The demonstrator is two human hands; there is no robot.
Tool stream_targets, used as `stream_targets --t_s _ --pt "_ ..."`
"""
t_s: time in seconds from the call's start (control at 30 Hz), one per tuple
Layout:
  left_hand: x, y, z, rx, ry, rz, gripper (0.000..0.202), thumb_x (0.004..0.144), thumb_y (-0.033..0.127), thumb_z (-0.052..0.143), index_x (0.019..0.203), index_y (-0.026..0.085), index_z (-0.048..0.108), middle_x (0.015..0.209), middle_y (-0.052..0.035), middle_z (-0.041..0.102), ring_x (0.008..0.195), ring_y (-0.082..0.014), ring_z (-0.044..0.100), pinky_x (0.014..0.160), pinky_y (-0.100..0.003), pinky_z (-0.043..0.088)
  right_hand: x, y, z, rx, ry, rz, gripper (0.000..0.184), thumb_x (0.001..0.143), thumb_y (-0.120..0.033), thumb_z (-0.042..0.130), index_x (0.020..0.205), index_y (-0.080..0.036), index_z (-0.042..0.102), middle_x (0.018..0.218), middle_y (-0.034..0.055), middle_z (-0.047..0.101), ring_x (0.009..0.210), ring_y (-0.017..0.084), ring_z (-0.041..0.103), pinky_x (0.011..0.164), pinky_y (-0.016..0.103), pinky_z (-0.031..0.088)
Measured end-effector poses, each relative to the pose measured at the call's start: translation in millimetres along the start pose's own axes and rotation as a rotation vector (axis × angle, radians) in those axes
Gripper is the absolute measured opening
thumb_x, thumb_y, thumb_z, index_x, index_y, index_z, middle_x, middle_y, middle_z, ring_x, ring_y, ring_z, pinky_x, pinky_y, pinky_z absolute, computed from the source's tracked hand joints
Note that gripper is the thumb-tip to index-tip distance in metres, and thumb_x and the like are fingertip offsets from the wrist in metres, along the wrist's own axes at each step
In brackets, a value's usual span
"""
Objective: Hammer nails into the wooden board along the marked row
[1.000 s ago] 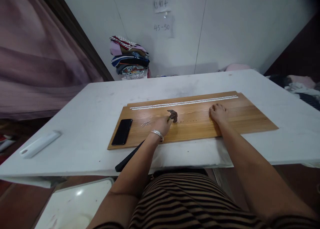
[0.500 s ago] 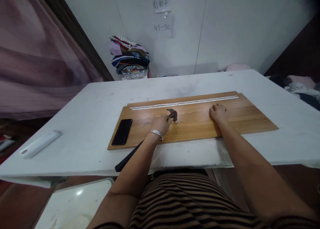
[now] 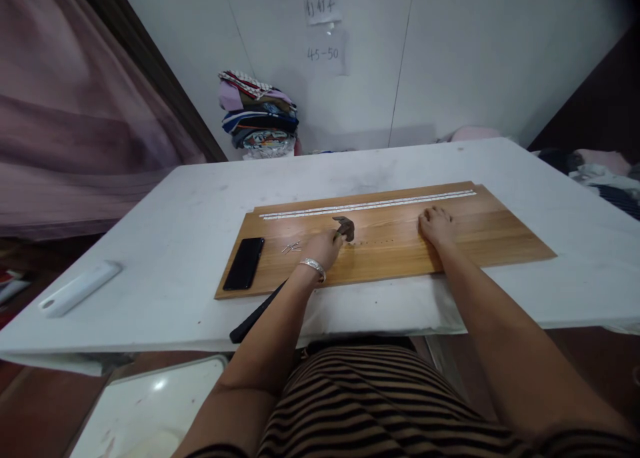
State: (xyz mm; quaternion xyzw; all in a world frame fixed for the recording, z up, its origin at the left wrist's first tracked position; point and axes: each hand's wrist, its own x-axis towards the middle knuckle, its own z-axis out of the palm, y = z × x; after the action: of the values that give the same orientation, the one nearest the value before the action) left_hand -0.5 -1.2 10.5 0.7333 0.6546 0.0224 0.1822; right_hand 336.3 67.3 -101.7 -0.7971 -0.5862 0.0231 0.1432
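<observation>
Clock centred on the board, & here's the tally: 1 wooden board (image 3: 490, 228), 1 surface (image 3: 440, 159) under it. Hands, 2: L hand (image 3: 323, 248) at 9, R hand (image 3: 437, 226) nr 3. Hammer (image 3: 347, 229), just 1, nr 9, plus 1 bracelet (image 3: 313, 266)! Loose nails (image 3: 291, 247), approx 4 or 5, at 9, overlapping, no exact ct. Specks (image 3: 374, 243) mid-board, approx 6, too tiny for certain. Phone (image 3: 243, 263), 1, further out at 9. White strips (image 3: 370, 205), 2, at 12. Paper sheets (image 3: 324, 11), 2, at 11. Clothes pile (image 3: 260, 115), 1, btwn 10 & 11.
</observation>
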Motion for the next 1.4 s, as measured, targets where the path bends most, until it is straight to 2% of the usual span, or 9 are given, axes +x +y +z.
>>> stream_targets --t_s 0.27,0.57,0.8,1.07,1.4 --pt "-0.8 0.3 4.8 -0.033 -0.020 0.033 0.037 0.105 0.034 0.045 0.119 0.016 0.074 0.119 -0.0152 0.078 0.111 -0.0278 0.072 0.089 -0.033 0.050 0.1 0.1 0.8 0.014 0.022 -0.013 0.043 0.099 -0.032 0.035 0.115 -0.017 0.072 0.133 0.0192 0.065 0.127 0.033 0.048 0.104 0.049 0.036" --pt "0.7 -1.0 0.6 -0.016 0.017 0.009 0.037 0.104 0.037 0.045 0.113 0.016 0.075 0.113 -0.0152 0.079 0.105 -0.0276 0.073 0.085 -0.033 0.052 0.3 0.8 -0.1 -0.008 -0.004 -0.012 0.045 0.101 -0.035 0.033 0.116 -0.017 0.071 0.132 0.0186 0.064 0.128 0.033 0.048 0.104 0.048 0.036" --pt "0.6 -2.1 6.1 -0.027 -0.012 0.032 0.037 0.105 0.035 0.046 0.120 0.016 0.073 0.118 -0.0152 0.078 0.110 -0.0270 0.072 0.088 -0.032 0.051 0.5 -0.2 0.1 0.010 0.010 -0.004 0.043 0.100 -0.034 0.034 0.112 -0.017 0.072 0.132 0.0179 0.065 0.128 0.033 0.049 0.105 0.049 0.036" --pt "1.5 -2.0 1.3 -0.008 0.009 0.019 0.038 0.105 0.037 0.044 0.115 0.016 0.074 0.114 -0.0157 0.078 0.105 -0.0275 0.073 0.085 -0.033 0.051 0.1 0.5 1.2 0.039 0.022 -0.014 0.043 0.099 -0.033 0.035 0.113 -0.017 0.072 0.130 0.0199 0.065 0.126 0.035 0.048 0.105 0.052 0.036" --pt "-1.7 -0.8 4.3 -0.038 -0.013 0.029 0.036 0.105 0.034 0.046 0.120 0.016 0.073 0.118 -0.0147 0.078 0.109 -0.0273 0.072 0.088 -0.033 0.050 -0.5 -2.2 -3.0 0.002 -0.010 0.003 0.045 0.101 -0.034 0.034 0.117 -0.016 0.071 0.136 0.0185 0.064 0.129 0.033 0.049 0.106 0.049 0.036"
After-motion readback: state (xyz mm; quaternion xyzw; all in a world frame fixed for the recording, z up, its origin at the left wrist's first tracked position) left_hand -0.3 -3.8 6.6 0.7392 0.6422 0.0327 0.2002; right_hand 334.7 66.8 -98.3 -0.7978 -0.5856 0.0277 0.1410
